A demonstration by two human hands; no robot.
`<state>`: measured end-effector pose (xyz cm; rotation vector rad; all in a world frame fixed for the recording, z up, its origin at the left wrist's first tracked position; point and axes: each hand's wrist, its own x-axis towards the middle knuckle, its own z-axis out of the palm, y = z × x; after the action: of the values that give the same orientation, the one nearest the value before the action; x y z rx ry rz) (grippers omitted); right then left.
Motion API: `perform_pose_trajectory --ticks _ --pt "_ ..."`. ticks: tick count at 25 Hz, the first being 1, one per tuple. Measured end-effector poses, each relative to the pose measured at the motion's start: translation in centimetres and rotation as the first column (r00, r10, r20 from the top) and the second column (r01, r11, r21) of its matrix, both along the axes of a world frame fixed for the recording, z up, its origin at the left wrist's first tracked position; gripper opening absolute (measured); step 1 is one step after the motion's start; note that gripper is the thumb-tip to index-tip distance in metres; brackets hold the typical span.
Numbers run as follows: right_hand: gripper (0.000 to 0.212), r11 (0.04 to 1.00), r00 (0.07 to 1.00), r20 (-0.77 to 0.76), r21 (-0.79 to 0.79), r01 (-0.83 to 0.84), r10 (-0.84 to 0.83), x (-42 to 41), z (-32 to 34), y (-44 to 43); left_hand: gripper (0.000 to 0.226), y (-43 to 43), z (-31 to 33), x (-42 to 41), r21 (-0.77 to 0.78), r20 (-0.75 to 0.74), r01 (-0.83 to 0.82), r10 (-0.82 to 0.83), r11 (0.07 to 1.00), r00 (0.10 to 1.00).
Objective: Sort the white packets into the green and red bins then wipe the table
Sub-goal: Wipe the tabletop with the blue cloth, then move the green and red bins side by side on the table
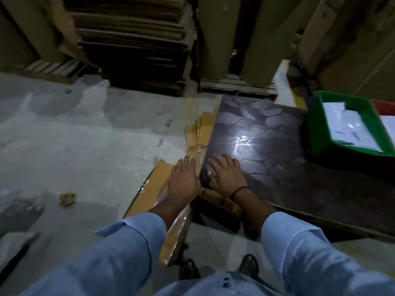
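Note:
A dark table top with a leaf pattern (299,171) fills the right middle of the view. My right hand (225,173) lies flat on its left corner, fingers straight. Just left of that corner, my left hand (183,178) rests flat on a taped cardboard stack (149,189) beside the table. A green bin (320,133) stands at the table's far right end with white packets (346,122) inside. Behind it shows a corner of a red bin (384,106), and another white packet (390,124) lies at the frame's right edge. I see no cloth.
Grey concrete floor (85,135) spreads to the left, with a crumpled scrap (67,198) on it. Stacked cardboard sheets (132,39) and tall cardboard rolls (215,35) on pallets stand behind the table. My feet (249,264) are below the table's near edge.

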<state>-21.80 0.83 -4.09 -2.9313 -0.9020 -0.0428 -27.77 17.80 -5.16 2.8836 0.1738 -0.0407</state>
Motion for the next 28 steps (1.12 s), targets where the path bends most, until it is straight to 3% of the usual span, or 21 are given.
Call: perform_pose_trajectory --ticks 7,14,21,25,28 --pt "0.049 0.934 0.926 0.149 0.138 0.329 -0.348 3.8 3.2 -15.3 0.066 -12.2 4.9 7.3 -0.025 0.117 0.245 -0.241 0.969 0.963" --pt "0.053 0.787 0.784 0.123 0.218 0.577 -0.609 7.6 3.7 -33.8 0.067 -27.8 6.1 14.0 -0.039 0.099 0.434 -0.429 0.900 0.898" --pt "0.054 0.715 0.727 0.032 0.215 0.665 -0.686 13.3 4.6 -49.5 0.069 -42.7 6.5 20.6 -0.030 0.102 0.495 -0.490 0.869 0.866" --pt "0.055 0.790 0.796 -0.009 0.118 0.601 -0.605 16.2 4.8 -54.2 0.070 -46.9 6.1 22.8 0.003 0.082 0.504 -0.502 0.864 0.861" --pt "0.044 0.842 0.847 -0.028 0.104 0.530 -0.530 17.3 4.1 -55.2 0.071 -47.4 5.4 23.6 0.067 0.066 0.496 -0.500 0.866 0.864"
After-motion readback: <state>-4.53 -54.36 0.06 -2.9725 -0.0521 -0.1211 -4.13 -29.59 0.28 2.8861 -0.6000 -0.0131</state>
